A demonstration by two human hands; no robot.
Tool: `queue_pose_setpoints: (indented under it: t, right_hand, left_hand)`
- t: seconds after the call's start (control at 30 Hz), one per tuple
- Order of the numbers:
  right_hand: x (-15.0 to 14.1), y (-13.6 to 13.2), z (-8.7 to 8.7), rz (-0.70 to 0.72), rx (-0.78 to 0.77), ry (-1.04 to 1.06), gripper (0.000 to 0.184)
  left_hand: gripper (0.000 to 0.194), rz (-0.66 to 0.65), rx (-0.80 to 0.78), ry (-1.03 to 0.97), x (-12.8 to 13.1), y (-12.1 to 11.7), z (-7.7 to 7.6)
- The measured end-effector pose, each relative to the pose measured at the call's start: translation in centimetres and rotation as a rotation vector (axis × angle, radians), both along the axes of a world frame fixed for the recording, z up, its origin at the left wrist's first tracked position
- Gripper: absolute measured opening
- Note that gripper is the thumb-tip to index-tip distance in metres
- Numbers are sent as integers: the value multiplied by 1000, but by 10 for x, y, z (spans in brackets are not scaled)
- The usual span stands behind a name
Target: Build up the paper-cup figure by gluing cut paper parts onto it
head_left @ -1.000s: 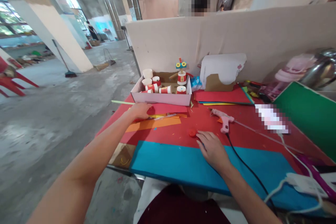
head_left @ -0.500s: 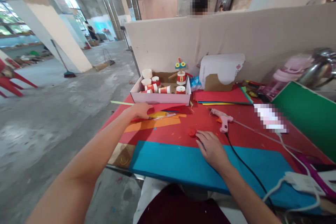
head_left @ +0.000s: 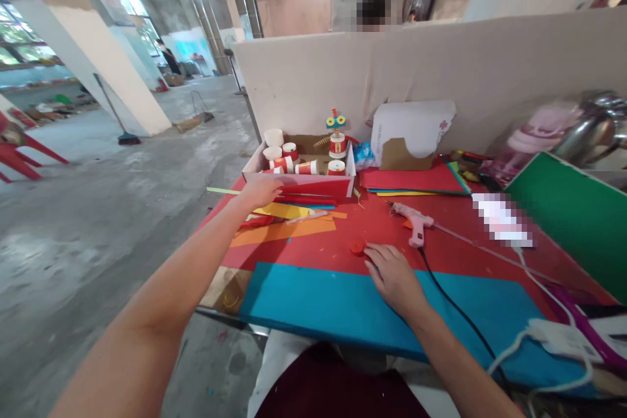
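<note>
My left hand (head_left: 263, 193) is closed at the left end of a piece of red paper (head_left: 313, 187), which stands raised along the front of the cardboard box. Below that hand lie yellow paper strips (head_left: 284, 210), an orange paper strip (head_left: 294, 232) and a thin whitish stick (head_left: 307, 217). My right hand (head_left: 396, 274) rests palm down, fingers stretched, at the far edge of the blue sheet (head_left: 333, 297). Its fingertips lie close beside a small round red piece (head_left: 357, 247); whether they touch it I cannot tell.
A shallow box (head_left: 298, 179) holds several paper cups and a cup figure with yellow eyes (head_left: 337, 137). To the right lie a pink glue gun (head_left: 414, 222) with a black cord, stacked coloured paper (head_left: 416, 180), a phone (head_left: 504, 221) and a green board (head_left: 573, 222).
My left hand has moved up from the paper strips toward the box, and the red paper is now raised in front of it. The right hand has stayed put.
</note>
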State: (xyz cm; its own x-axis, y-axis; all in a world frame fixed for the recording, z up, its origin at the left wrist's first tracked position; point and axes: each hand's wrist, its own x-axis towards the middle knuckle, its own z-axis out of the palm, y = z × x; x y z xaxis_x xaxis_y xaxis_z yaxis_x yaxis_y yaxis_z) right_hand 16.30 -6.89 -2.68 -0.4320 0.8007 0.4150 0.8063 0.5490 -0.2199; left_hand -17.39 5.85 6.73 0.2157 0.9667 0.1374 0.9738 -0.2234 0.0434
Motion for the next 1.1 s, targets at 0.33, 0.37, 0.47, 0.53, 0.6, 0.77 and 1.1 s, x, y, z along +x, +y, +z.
queue_pose_setpoints:
  t: [0.33, 0.37, 0.47, 0.53, 0.6, 0.77, 1.1]
  right_hand:
    - [-1, 0, -1, 1, -3, 19, 29]
    - [-1, -1, -1, 3, -9, 23, 29]
    - [0, -2, 1, 9, -32, 47, 28]
    - [2, -2, 4, -2, -42, 100, 27]
    - [4, -2, 10, -35, -45, 218, 26]
    - [-6, 7, 28, -47, -421, 850, 32]
    - [-10, 32, 41, -163, -617, 1175, 35]
  left_hand:
    - [27, -70, -202, 120, 53, -38, -29]
    - [25, -83, -188, 127, 56, -41, -33]
    - [20, -69, -148, 120, 58, -50, -35]
    - [14, -47, -161, 0, 57, -56, -28]
    - [10, -37, -210, -252, 61, -64, -18]
    - [21, -178, -502, -694, 102, -90, -9]
    - [24, -516, -430, -779, 130, -53, -34]
